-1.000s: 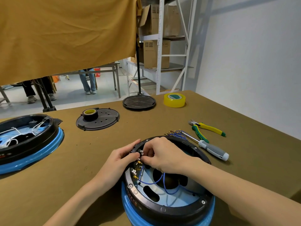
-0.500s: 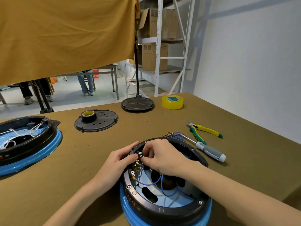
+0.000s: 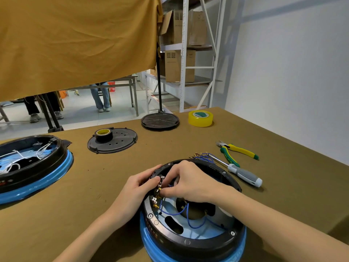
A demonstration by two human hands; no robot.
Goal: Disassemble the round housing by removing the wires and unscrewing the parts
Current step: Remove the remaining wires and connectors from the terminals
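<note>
The round housing (image 3: 188, 241), black with a blue base ring, lies open side up at the near centre of the table. Blue wires (image 3: 188, 216) loop inside it from brass terminals on its left inner wall. My left hand (image 3: 139, 188) grips the housing's upper left rim by the terminal block. My right hand (image 3: 190, 184) reaches in from the right and pinches a wire connector at those terminals. A bundle of loose blue wires (image 3: 203, 156) lies just beyond the housing's far rim.
A grey-handled screwdriver (image 3: 243, 174) and green-yellow pliers (image 3: 236, 150) lie to the right. A second housing (image 3: 32, 167) sits far left. Two black round covers (image 3: 113, 142) (image 3: 160, 121), one carrying a tape roll, and yellow tape (image 3: 200, 118) stand at the back.
Both hands stay at the terminal block with only small finger shifts. The view has tilted slightly.
</note>
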